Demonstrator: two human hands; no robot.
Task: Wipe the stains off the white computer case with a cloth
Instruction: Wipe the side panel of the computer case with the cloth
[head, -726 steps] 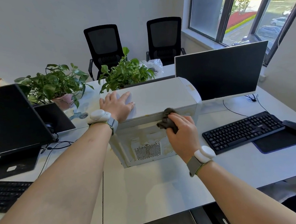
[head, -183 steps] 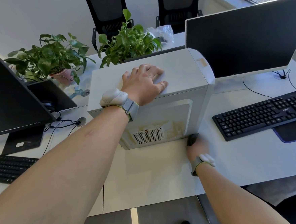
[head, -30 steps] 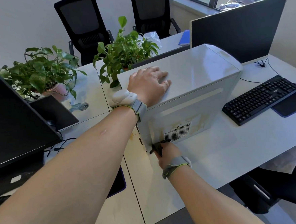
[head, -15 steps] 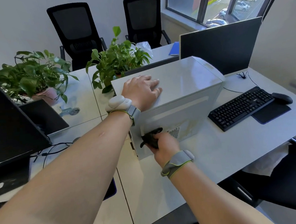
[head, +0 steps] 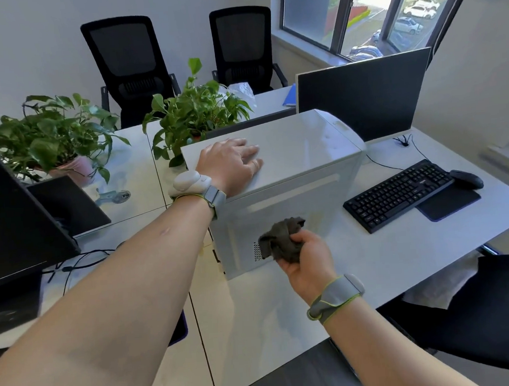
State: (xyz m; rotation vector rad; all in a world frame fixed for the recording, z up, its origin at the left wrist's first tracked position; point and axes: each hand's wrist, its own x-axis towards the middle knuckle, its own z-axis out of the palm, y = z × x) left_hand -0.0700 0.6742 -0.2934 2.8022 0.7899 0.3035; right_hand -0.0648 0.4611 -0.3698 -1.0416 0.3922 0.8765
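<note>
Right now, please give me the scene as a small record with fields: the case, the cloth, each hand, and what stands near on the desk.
case: white computer case standing on the desk
cloth: dark crumpled cloth in front of the case's near side panel, by the vent holes; contact cannot be told
right hand: right hand grips the cloth
left hand: left hand rests flat on the case's top
stains: faint yellowish mark on the side panel, right of the cloth
nearby: black keyboard, mouse, monitor, two potted plants
</note>
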